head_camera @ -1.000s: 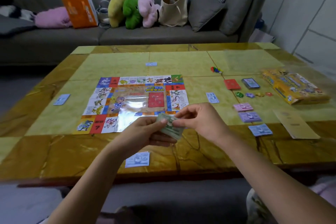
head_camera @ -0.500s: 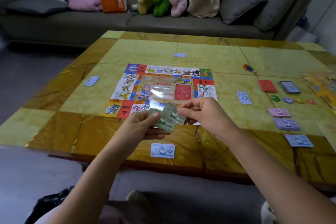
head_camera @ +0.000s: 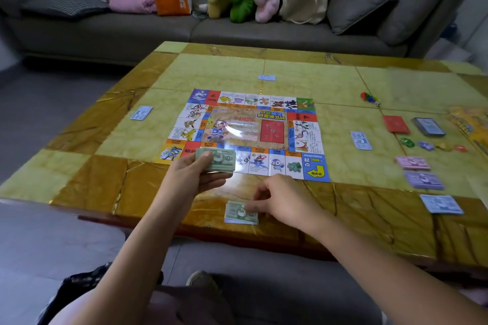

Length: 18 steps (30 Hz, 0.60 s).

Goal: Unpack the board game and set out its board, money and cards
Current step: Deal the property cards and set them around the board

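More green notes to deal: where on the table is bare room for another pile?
Bare: near left corner, between blue note and left hand; far strip beyond the board, mostly. Crowded: right of it, with cards, tokens, money piles.

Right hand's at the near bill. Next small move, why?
Probably lift the right hand off and reach for the green stack in the left hand: the green bill it touches already lies flat near the edge of the table; the stack holds more.

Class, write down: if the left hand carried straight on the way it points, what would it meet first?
Probably the game board: the left hand, gripping a stack of green notes, points across its near edge. Its height above the board is unclear.
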### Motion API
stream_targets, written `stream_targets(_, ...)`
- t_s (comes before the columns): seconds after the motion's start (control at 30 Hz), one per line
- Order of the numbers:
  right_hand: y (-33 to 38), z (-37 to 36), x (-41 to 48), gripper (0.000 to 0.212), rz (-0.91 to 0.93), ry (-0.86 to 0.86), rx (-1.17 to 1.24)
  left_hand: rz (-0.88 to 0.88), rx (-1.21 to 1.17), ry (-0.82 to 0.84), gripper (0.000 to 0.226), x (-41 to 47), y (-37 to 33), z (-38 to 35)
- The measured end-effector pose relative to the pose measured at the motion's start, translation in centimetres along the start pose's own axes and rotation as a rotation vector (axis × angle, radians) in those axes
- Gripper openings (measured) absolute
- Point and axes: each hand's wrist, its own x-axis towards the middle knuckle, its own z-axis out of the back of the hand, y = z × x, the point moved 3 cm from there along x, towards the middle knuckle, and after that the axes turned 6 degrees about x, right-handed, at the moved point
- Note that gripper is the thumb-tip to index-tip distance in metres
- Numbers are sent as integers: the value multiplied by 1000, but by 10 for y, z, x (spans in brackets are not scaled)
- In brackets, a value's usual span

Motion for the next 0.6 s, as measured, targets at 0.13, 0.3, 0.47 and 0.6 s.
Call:
stream_targets(0.13, -1, -5, 3, 23, 7, -54, -25, 10, 24, 22, 21, -3, 4, -5)
stream_targets(0.3, -4, -3, 4, 28, 29, -106, 4, 2, 18, 47, 21, -6, 5, -14)
stream_targets(0.47, 1, 18, 2, 22, 86, -324, 417, -18, -9, 37, 19, -6, 4, -22)
stream_targets(0.6, 12, 38, 12, 19, 212, -333, 342, -42, 110, 67, 18, -2, 0, -25)
